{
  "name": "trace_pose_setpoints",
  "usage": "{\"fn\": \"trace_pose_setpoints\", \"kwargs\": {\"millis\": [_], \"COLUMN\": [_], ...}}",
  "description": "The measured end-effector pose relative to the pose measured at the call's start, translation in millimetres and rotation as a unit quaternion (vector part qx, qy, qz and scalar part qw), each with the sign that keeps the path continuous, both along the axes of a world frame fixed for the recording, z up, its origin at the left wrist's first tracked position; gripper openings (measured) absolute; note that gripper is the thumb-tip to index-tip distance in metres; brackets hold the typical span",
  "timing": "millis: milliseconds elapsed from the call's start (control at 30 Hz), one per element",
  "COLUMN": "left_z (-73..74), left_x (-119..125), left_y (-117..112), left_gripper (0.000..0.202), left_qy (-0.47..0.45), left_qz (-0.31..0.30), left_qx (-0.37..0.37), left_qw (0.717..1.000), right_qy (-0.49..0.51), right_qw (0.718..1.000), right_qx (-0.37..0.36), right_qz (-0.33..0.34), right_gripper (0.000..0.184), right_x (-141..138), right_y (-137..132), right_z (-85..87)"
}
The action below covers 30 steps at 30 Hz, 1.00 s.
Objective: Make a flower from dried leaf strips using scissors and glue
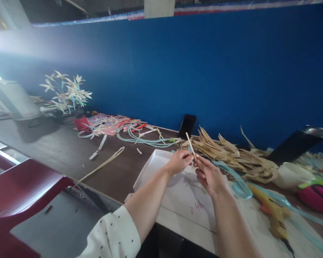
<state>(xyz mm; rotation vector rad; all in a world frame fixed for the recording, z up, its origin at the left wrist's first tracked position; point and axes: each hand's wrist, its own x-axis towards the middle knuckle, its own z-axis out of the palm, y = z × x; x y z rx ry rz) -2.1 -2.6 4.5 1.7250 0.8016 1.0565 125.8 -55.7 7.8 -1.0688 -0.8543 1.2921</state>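
Both hands meet above a white box lid (174, 200) that has red writing on it. My right hand (208, 175) pinches a thin, pale, straight strip (190, 143), which points up and slightly left. From the other side, my left hand (181, 161) has its fingers closed at the strip's lower end; whether it grips the strip itself is hard to see. Just beyond the hands lie dried corn husks (231, 156). A light blue ribbon (238, 179) curls to the right of my right hand.
A yellow glue gun (274, 213) lies at right, near a white cup (294, 175) and a tilted black tumbler (298, 143). A phone (188, 125) leans on the blue partition (218, 64). Pale blue cords (150, 141), husk flowers (70, 91) and a red chair (24, 186) are leftward.
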Motion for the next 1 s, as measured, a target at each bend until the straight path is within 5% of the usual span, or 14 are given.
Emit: {"fn": "trace_pose_setpoints", "kwargs": {"millis": [300,433,567,767,1000], "left_z": [-6.3,-4.0,2.1,-2.7,-4.4], "left_x": [2.6,1.4,-2.5,-2.2,1.4], "left_y": [2.2,1.3,1.3,5.5,3.4], "left_gripper": [0.018,0.017,0.020,0.021,0.019], "left_qy": [0.010,0.024,0.034,0.052,-0.001], "left_qz": [0.035,0.041,0.043,0.065,0.020], "left_qx": [0.021,-0.013,-0.021,-0.006,-0.018], "left_qw": [0.999,0.999,0.998,0.997,1.000], "right_qy": [-0.317,-0.299,-0.125,0.056,0.034], "right_qw": [0.938,0.938,0.970,0.997,0.998], "right_qx": [0.081,0.060,0.032,0.042,-0.011], "right_qz": [-0.119,-0.165,-0.208,-0.038,0.048], "right_gripper": [0.045,0.047,0.052,0.049,0.038], "right_x": [3.0,12.1,14.9,6.6,0.8], "right_y": [7.3,11.9,9.7,-0.9,-1.2], "right_z": [-15.8,-23.9,-19.0,-1.2,-1.4]}}
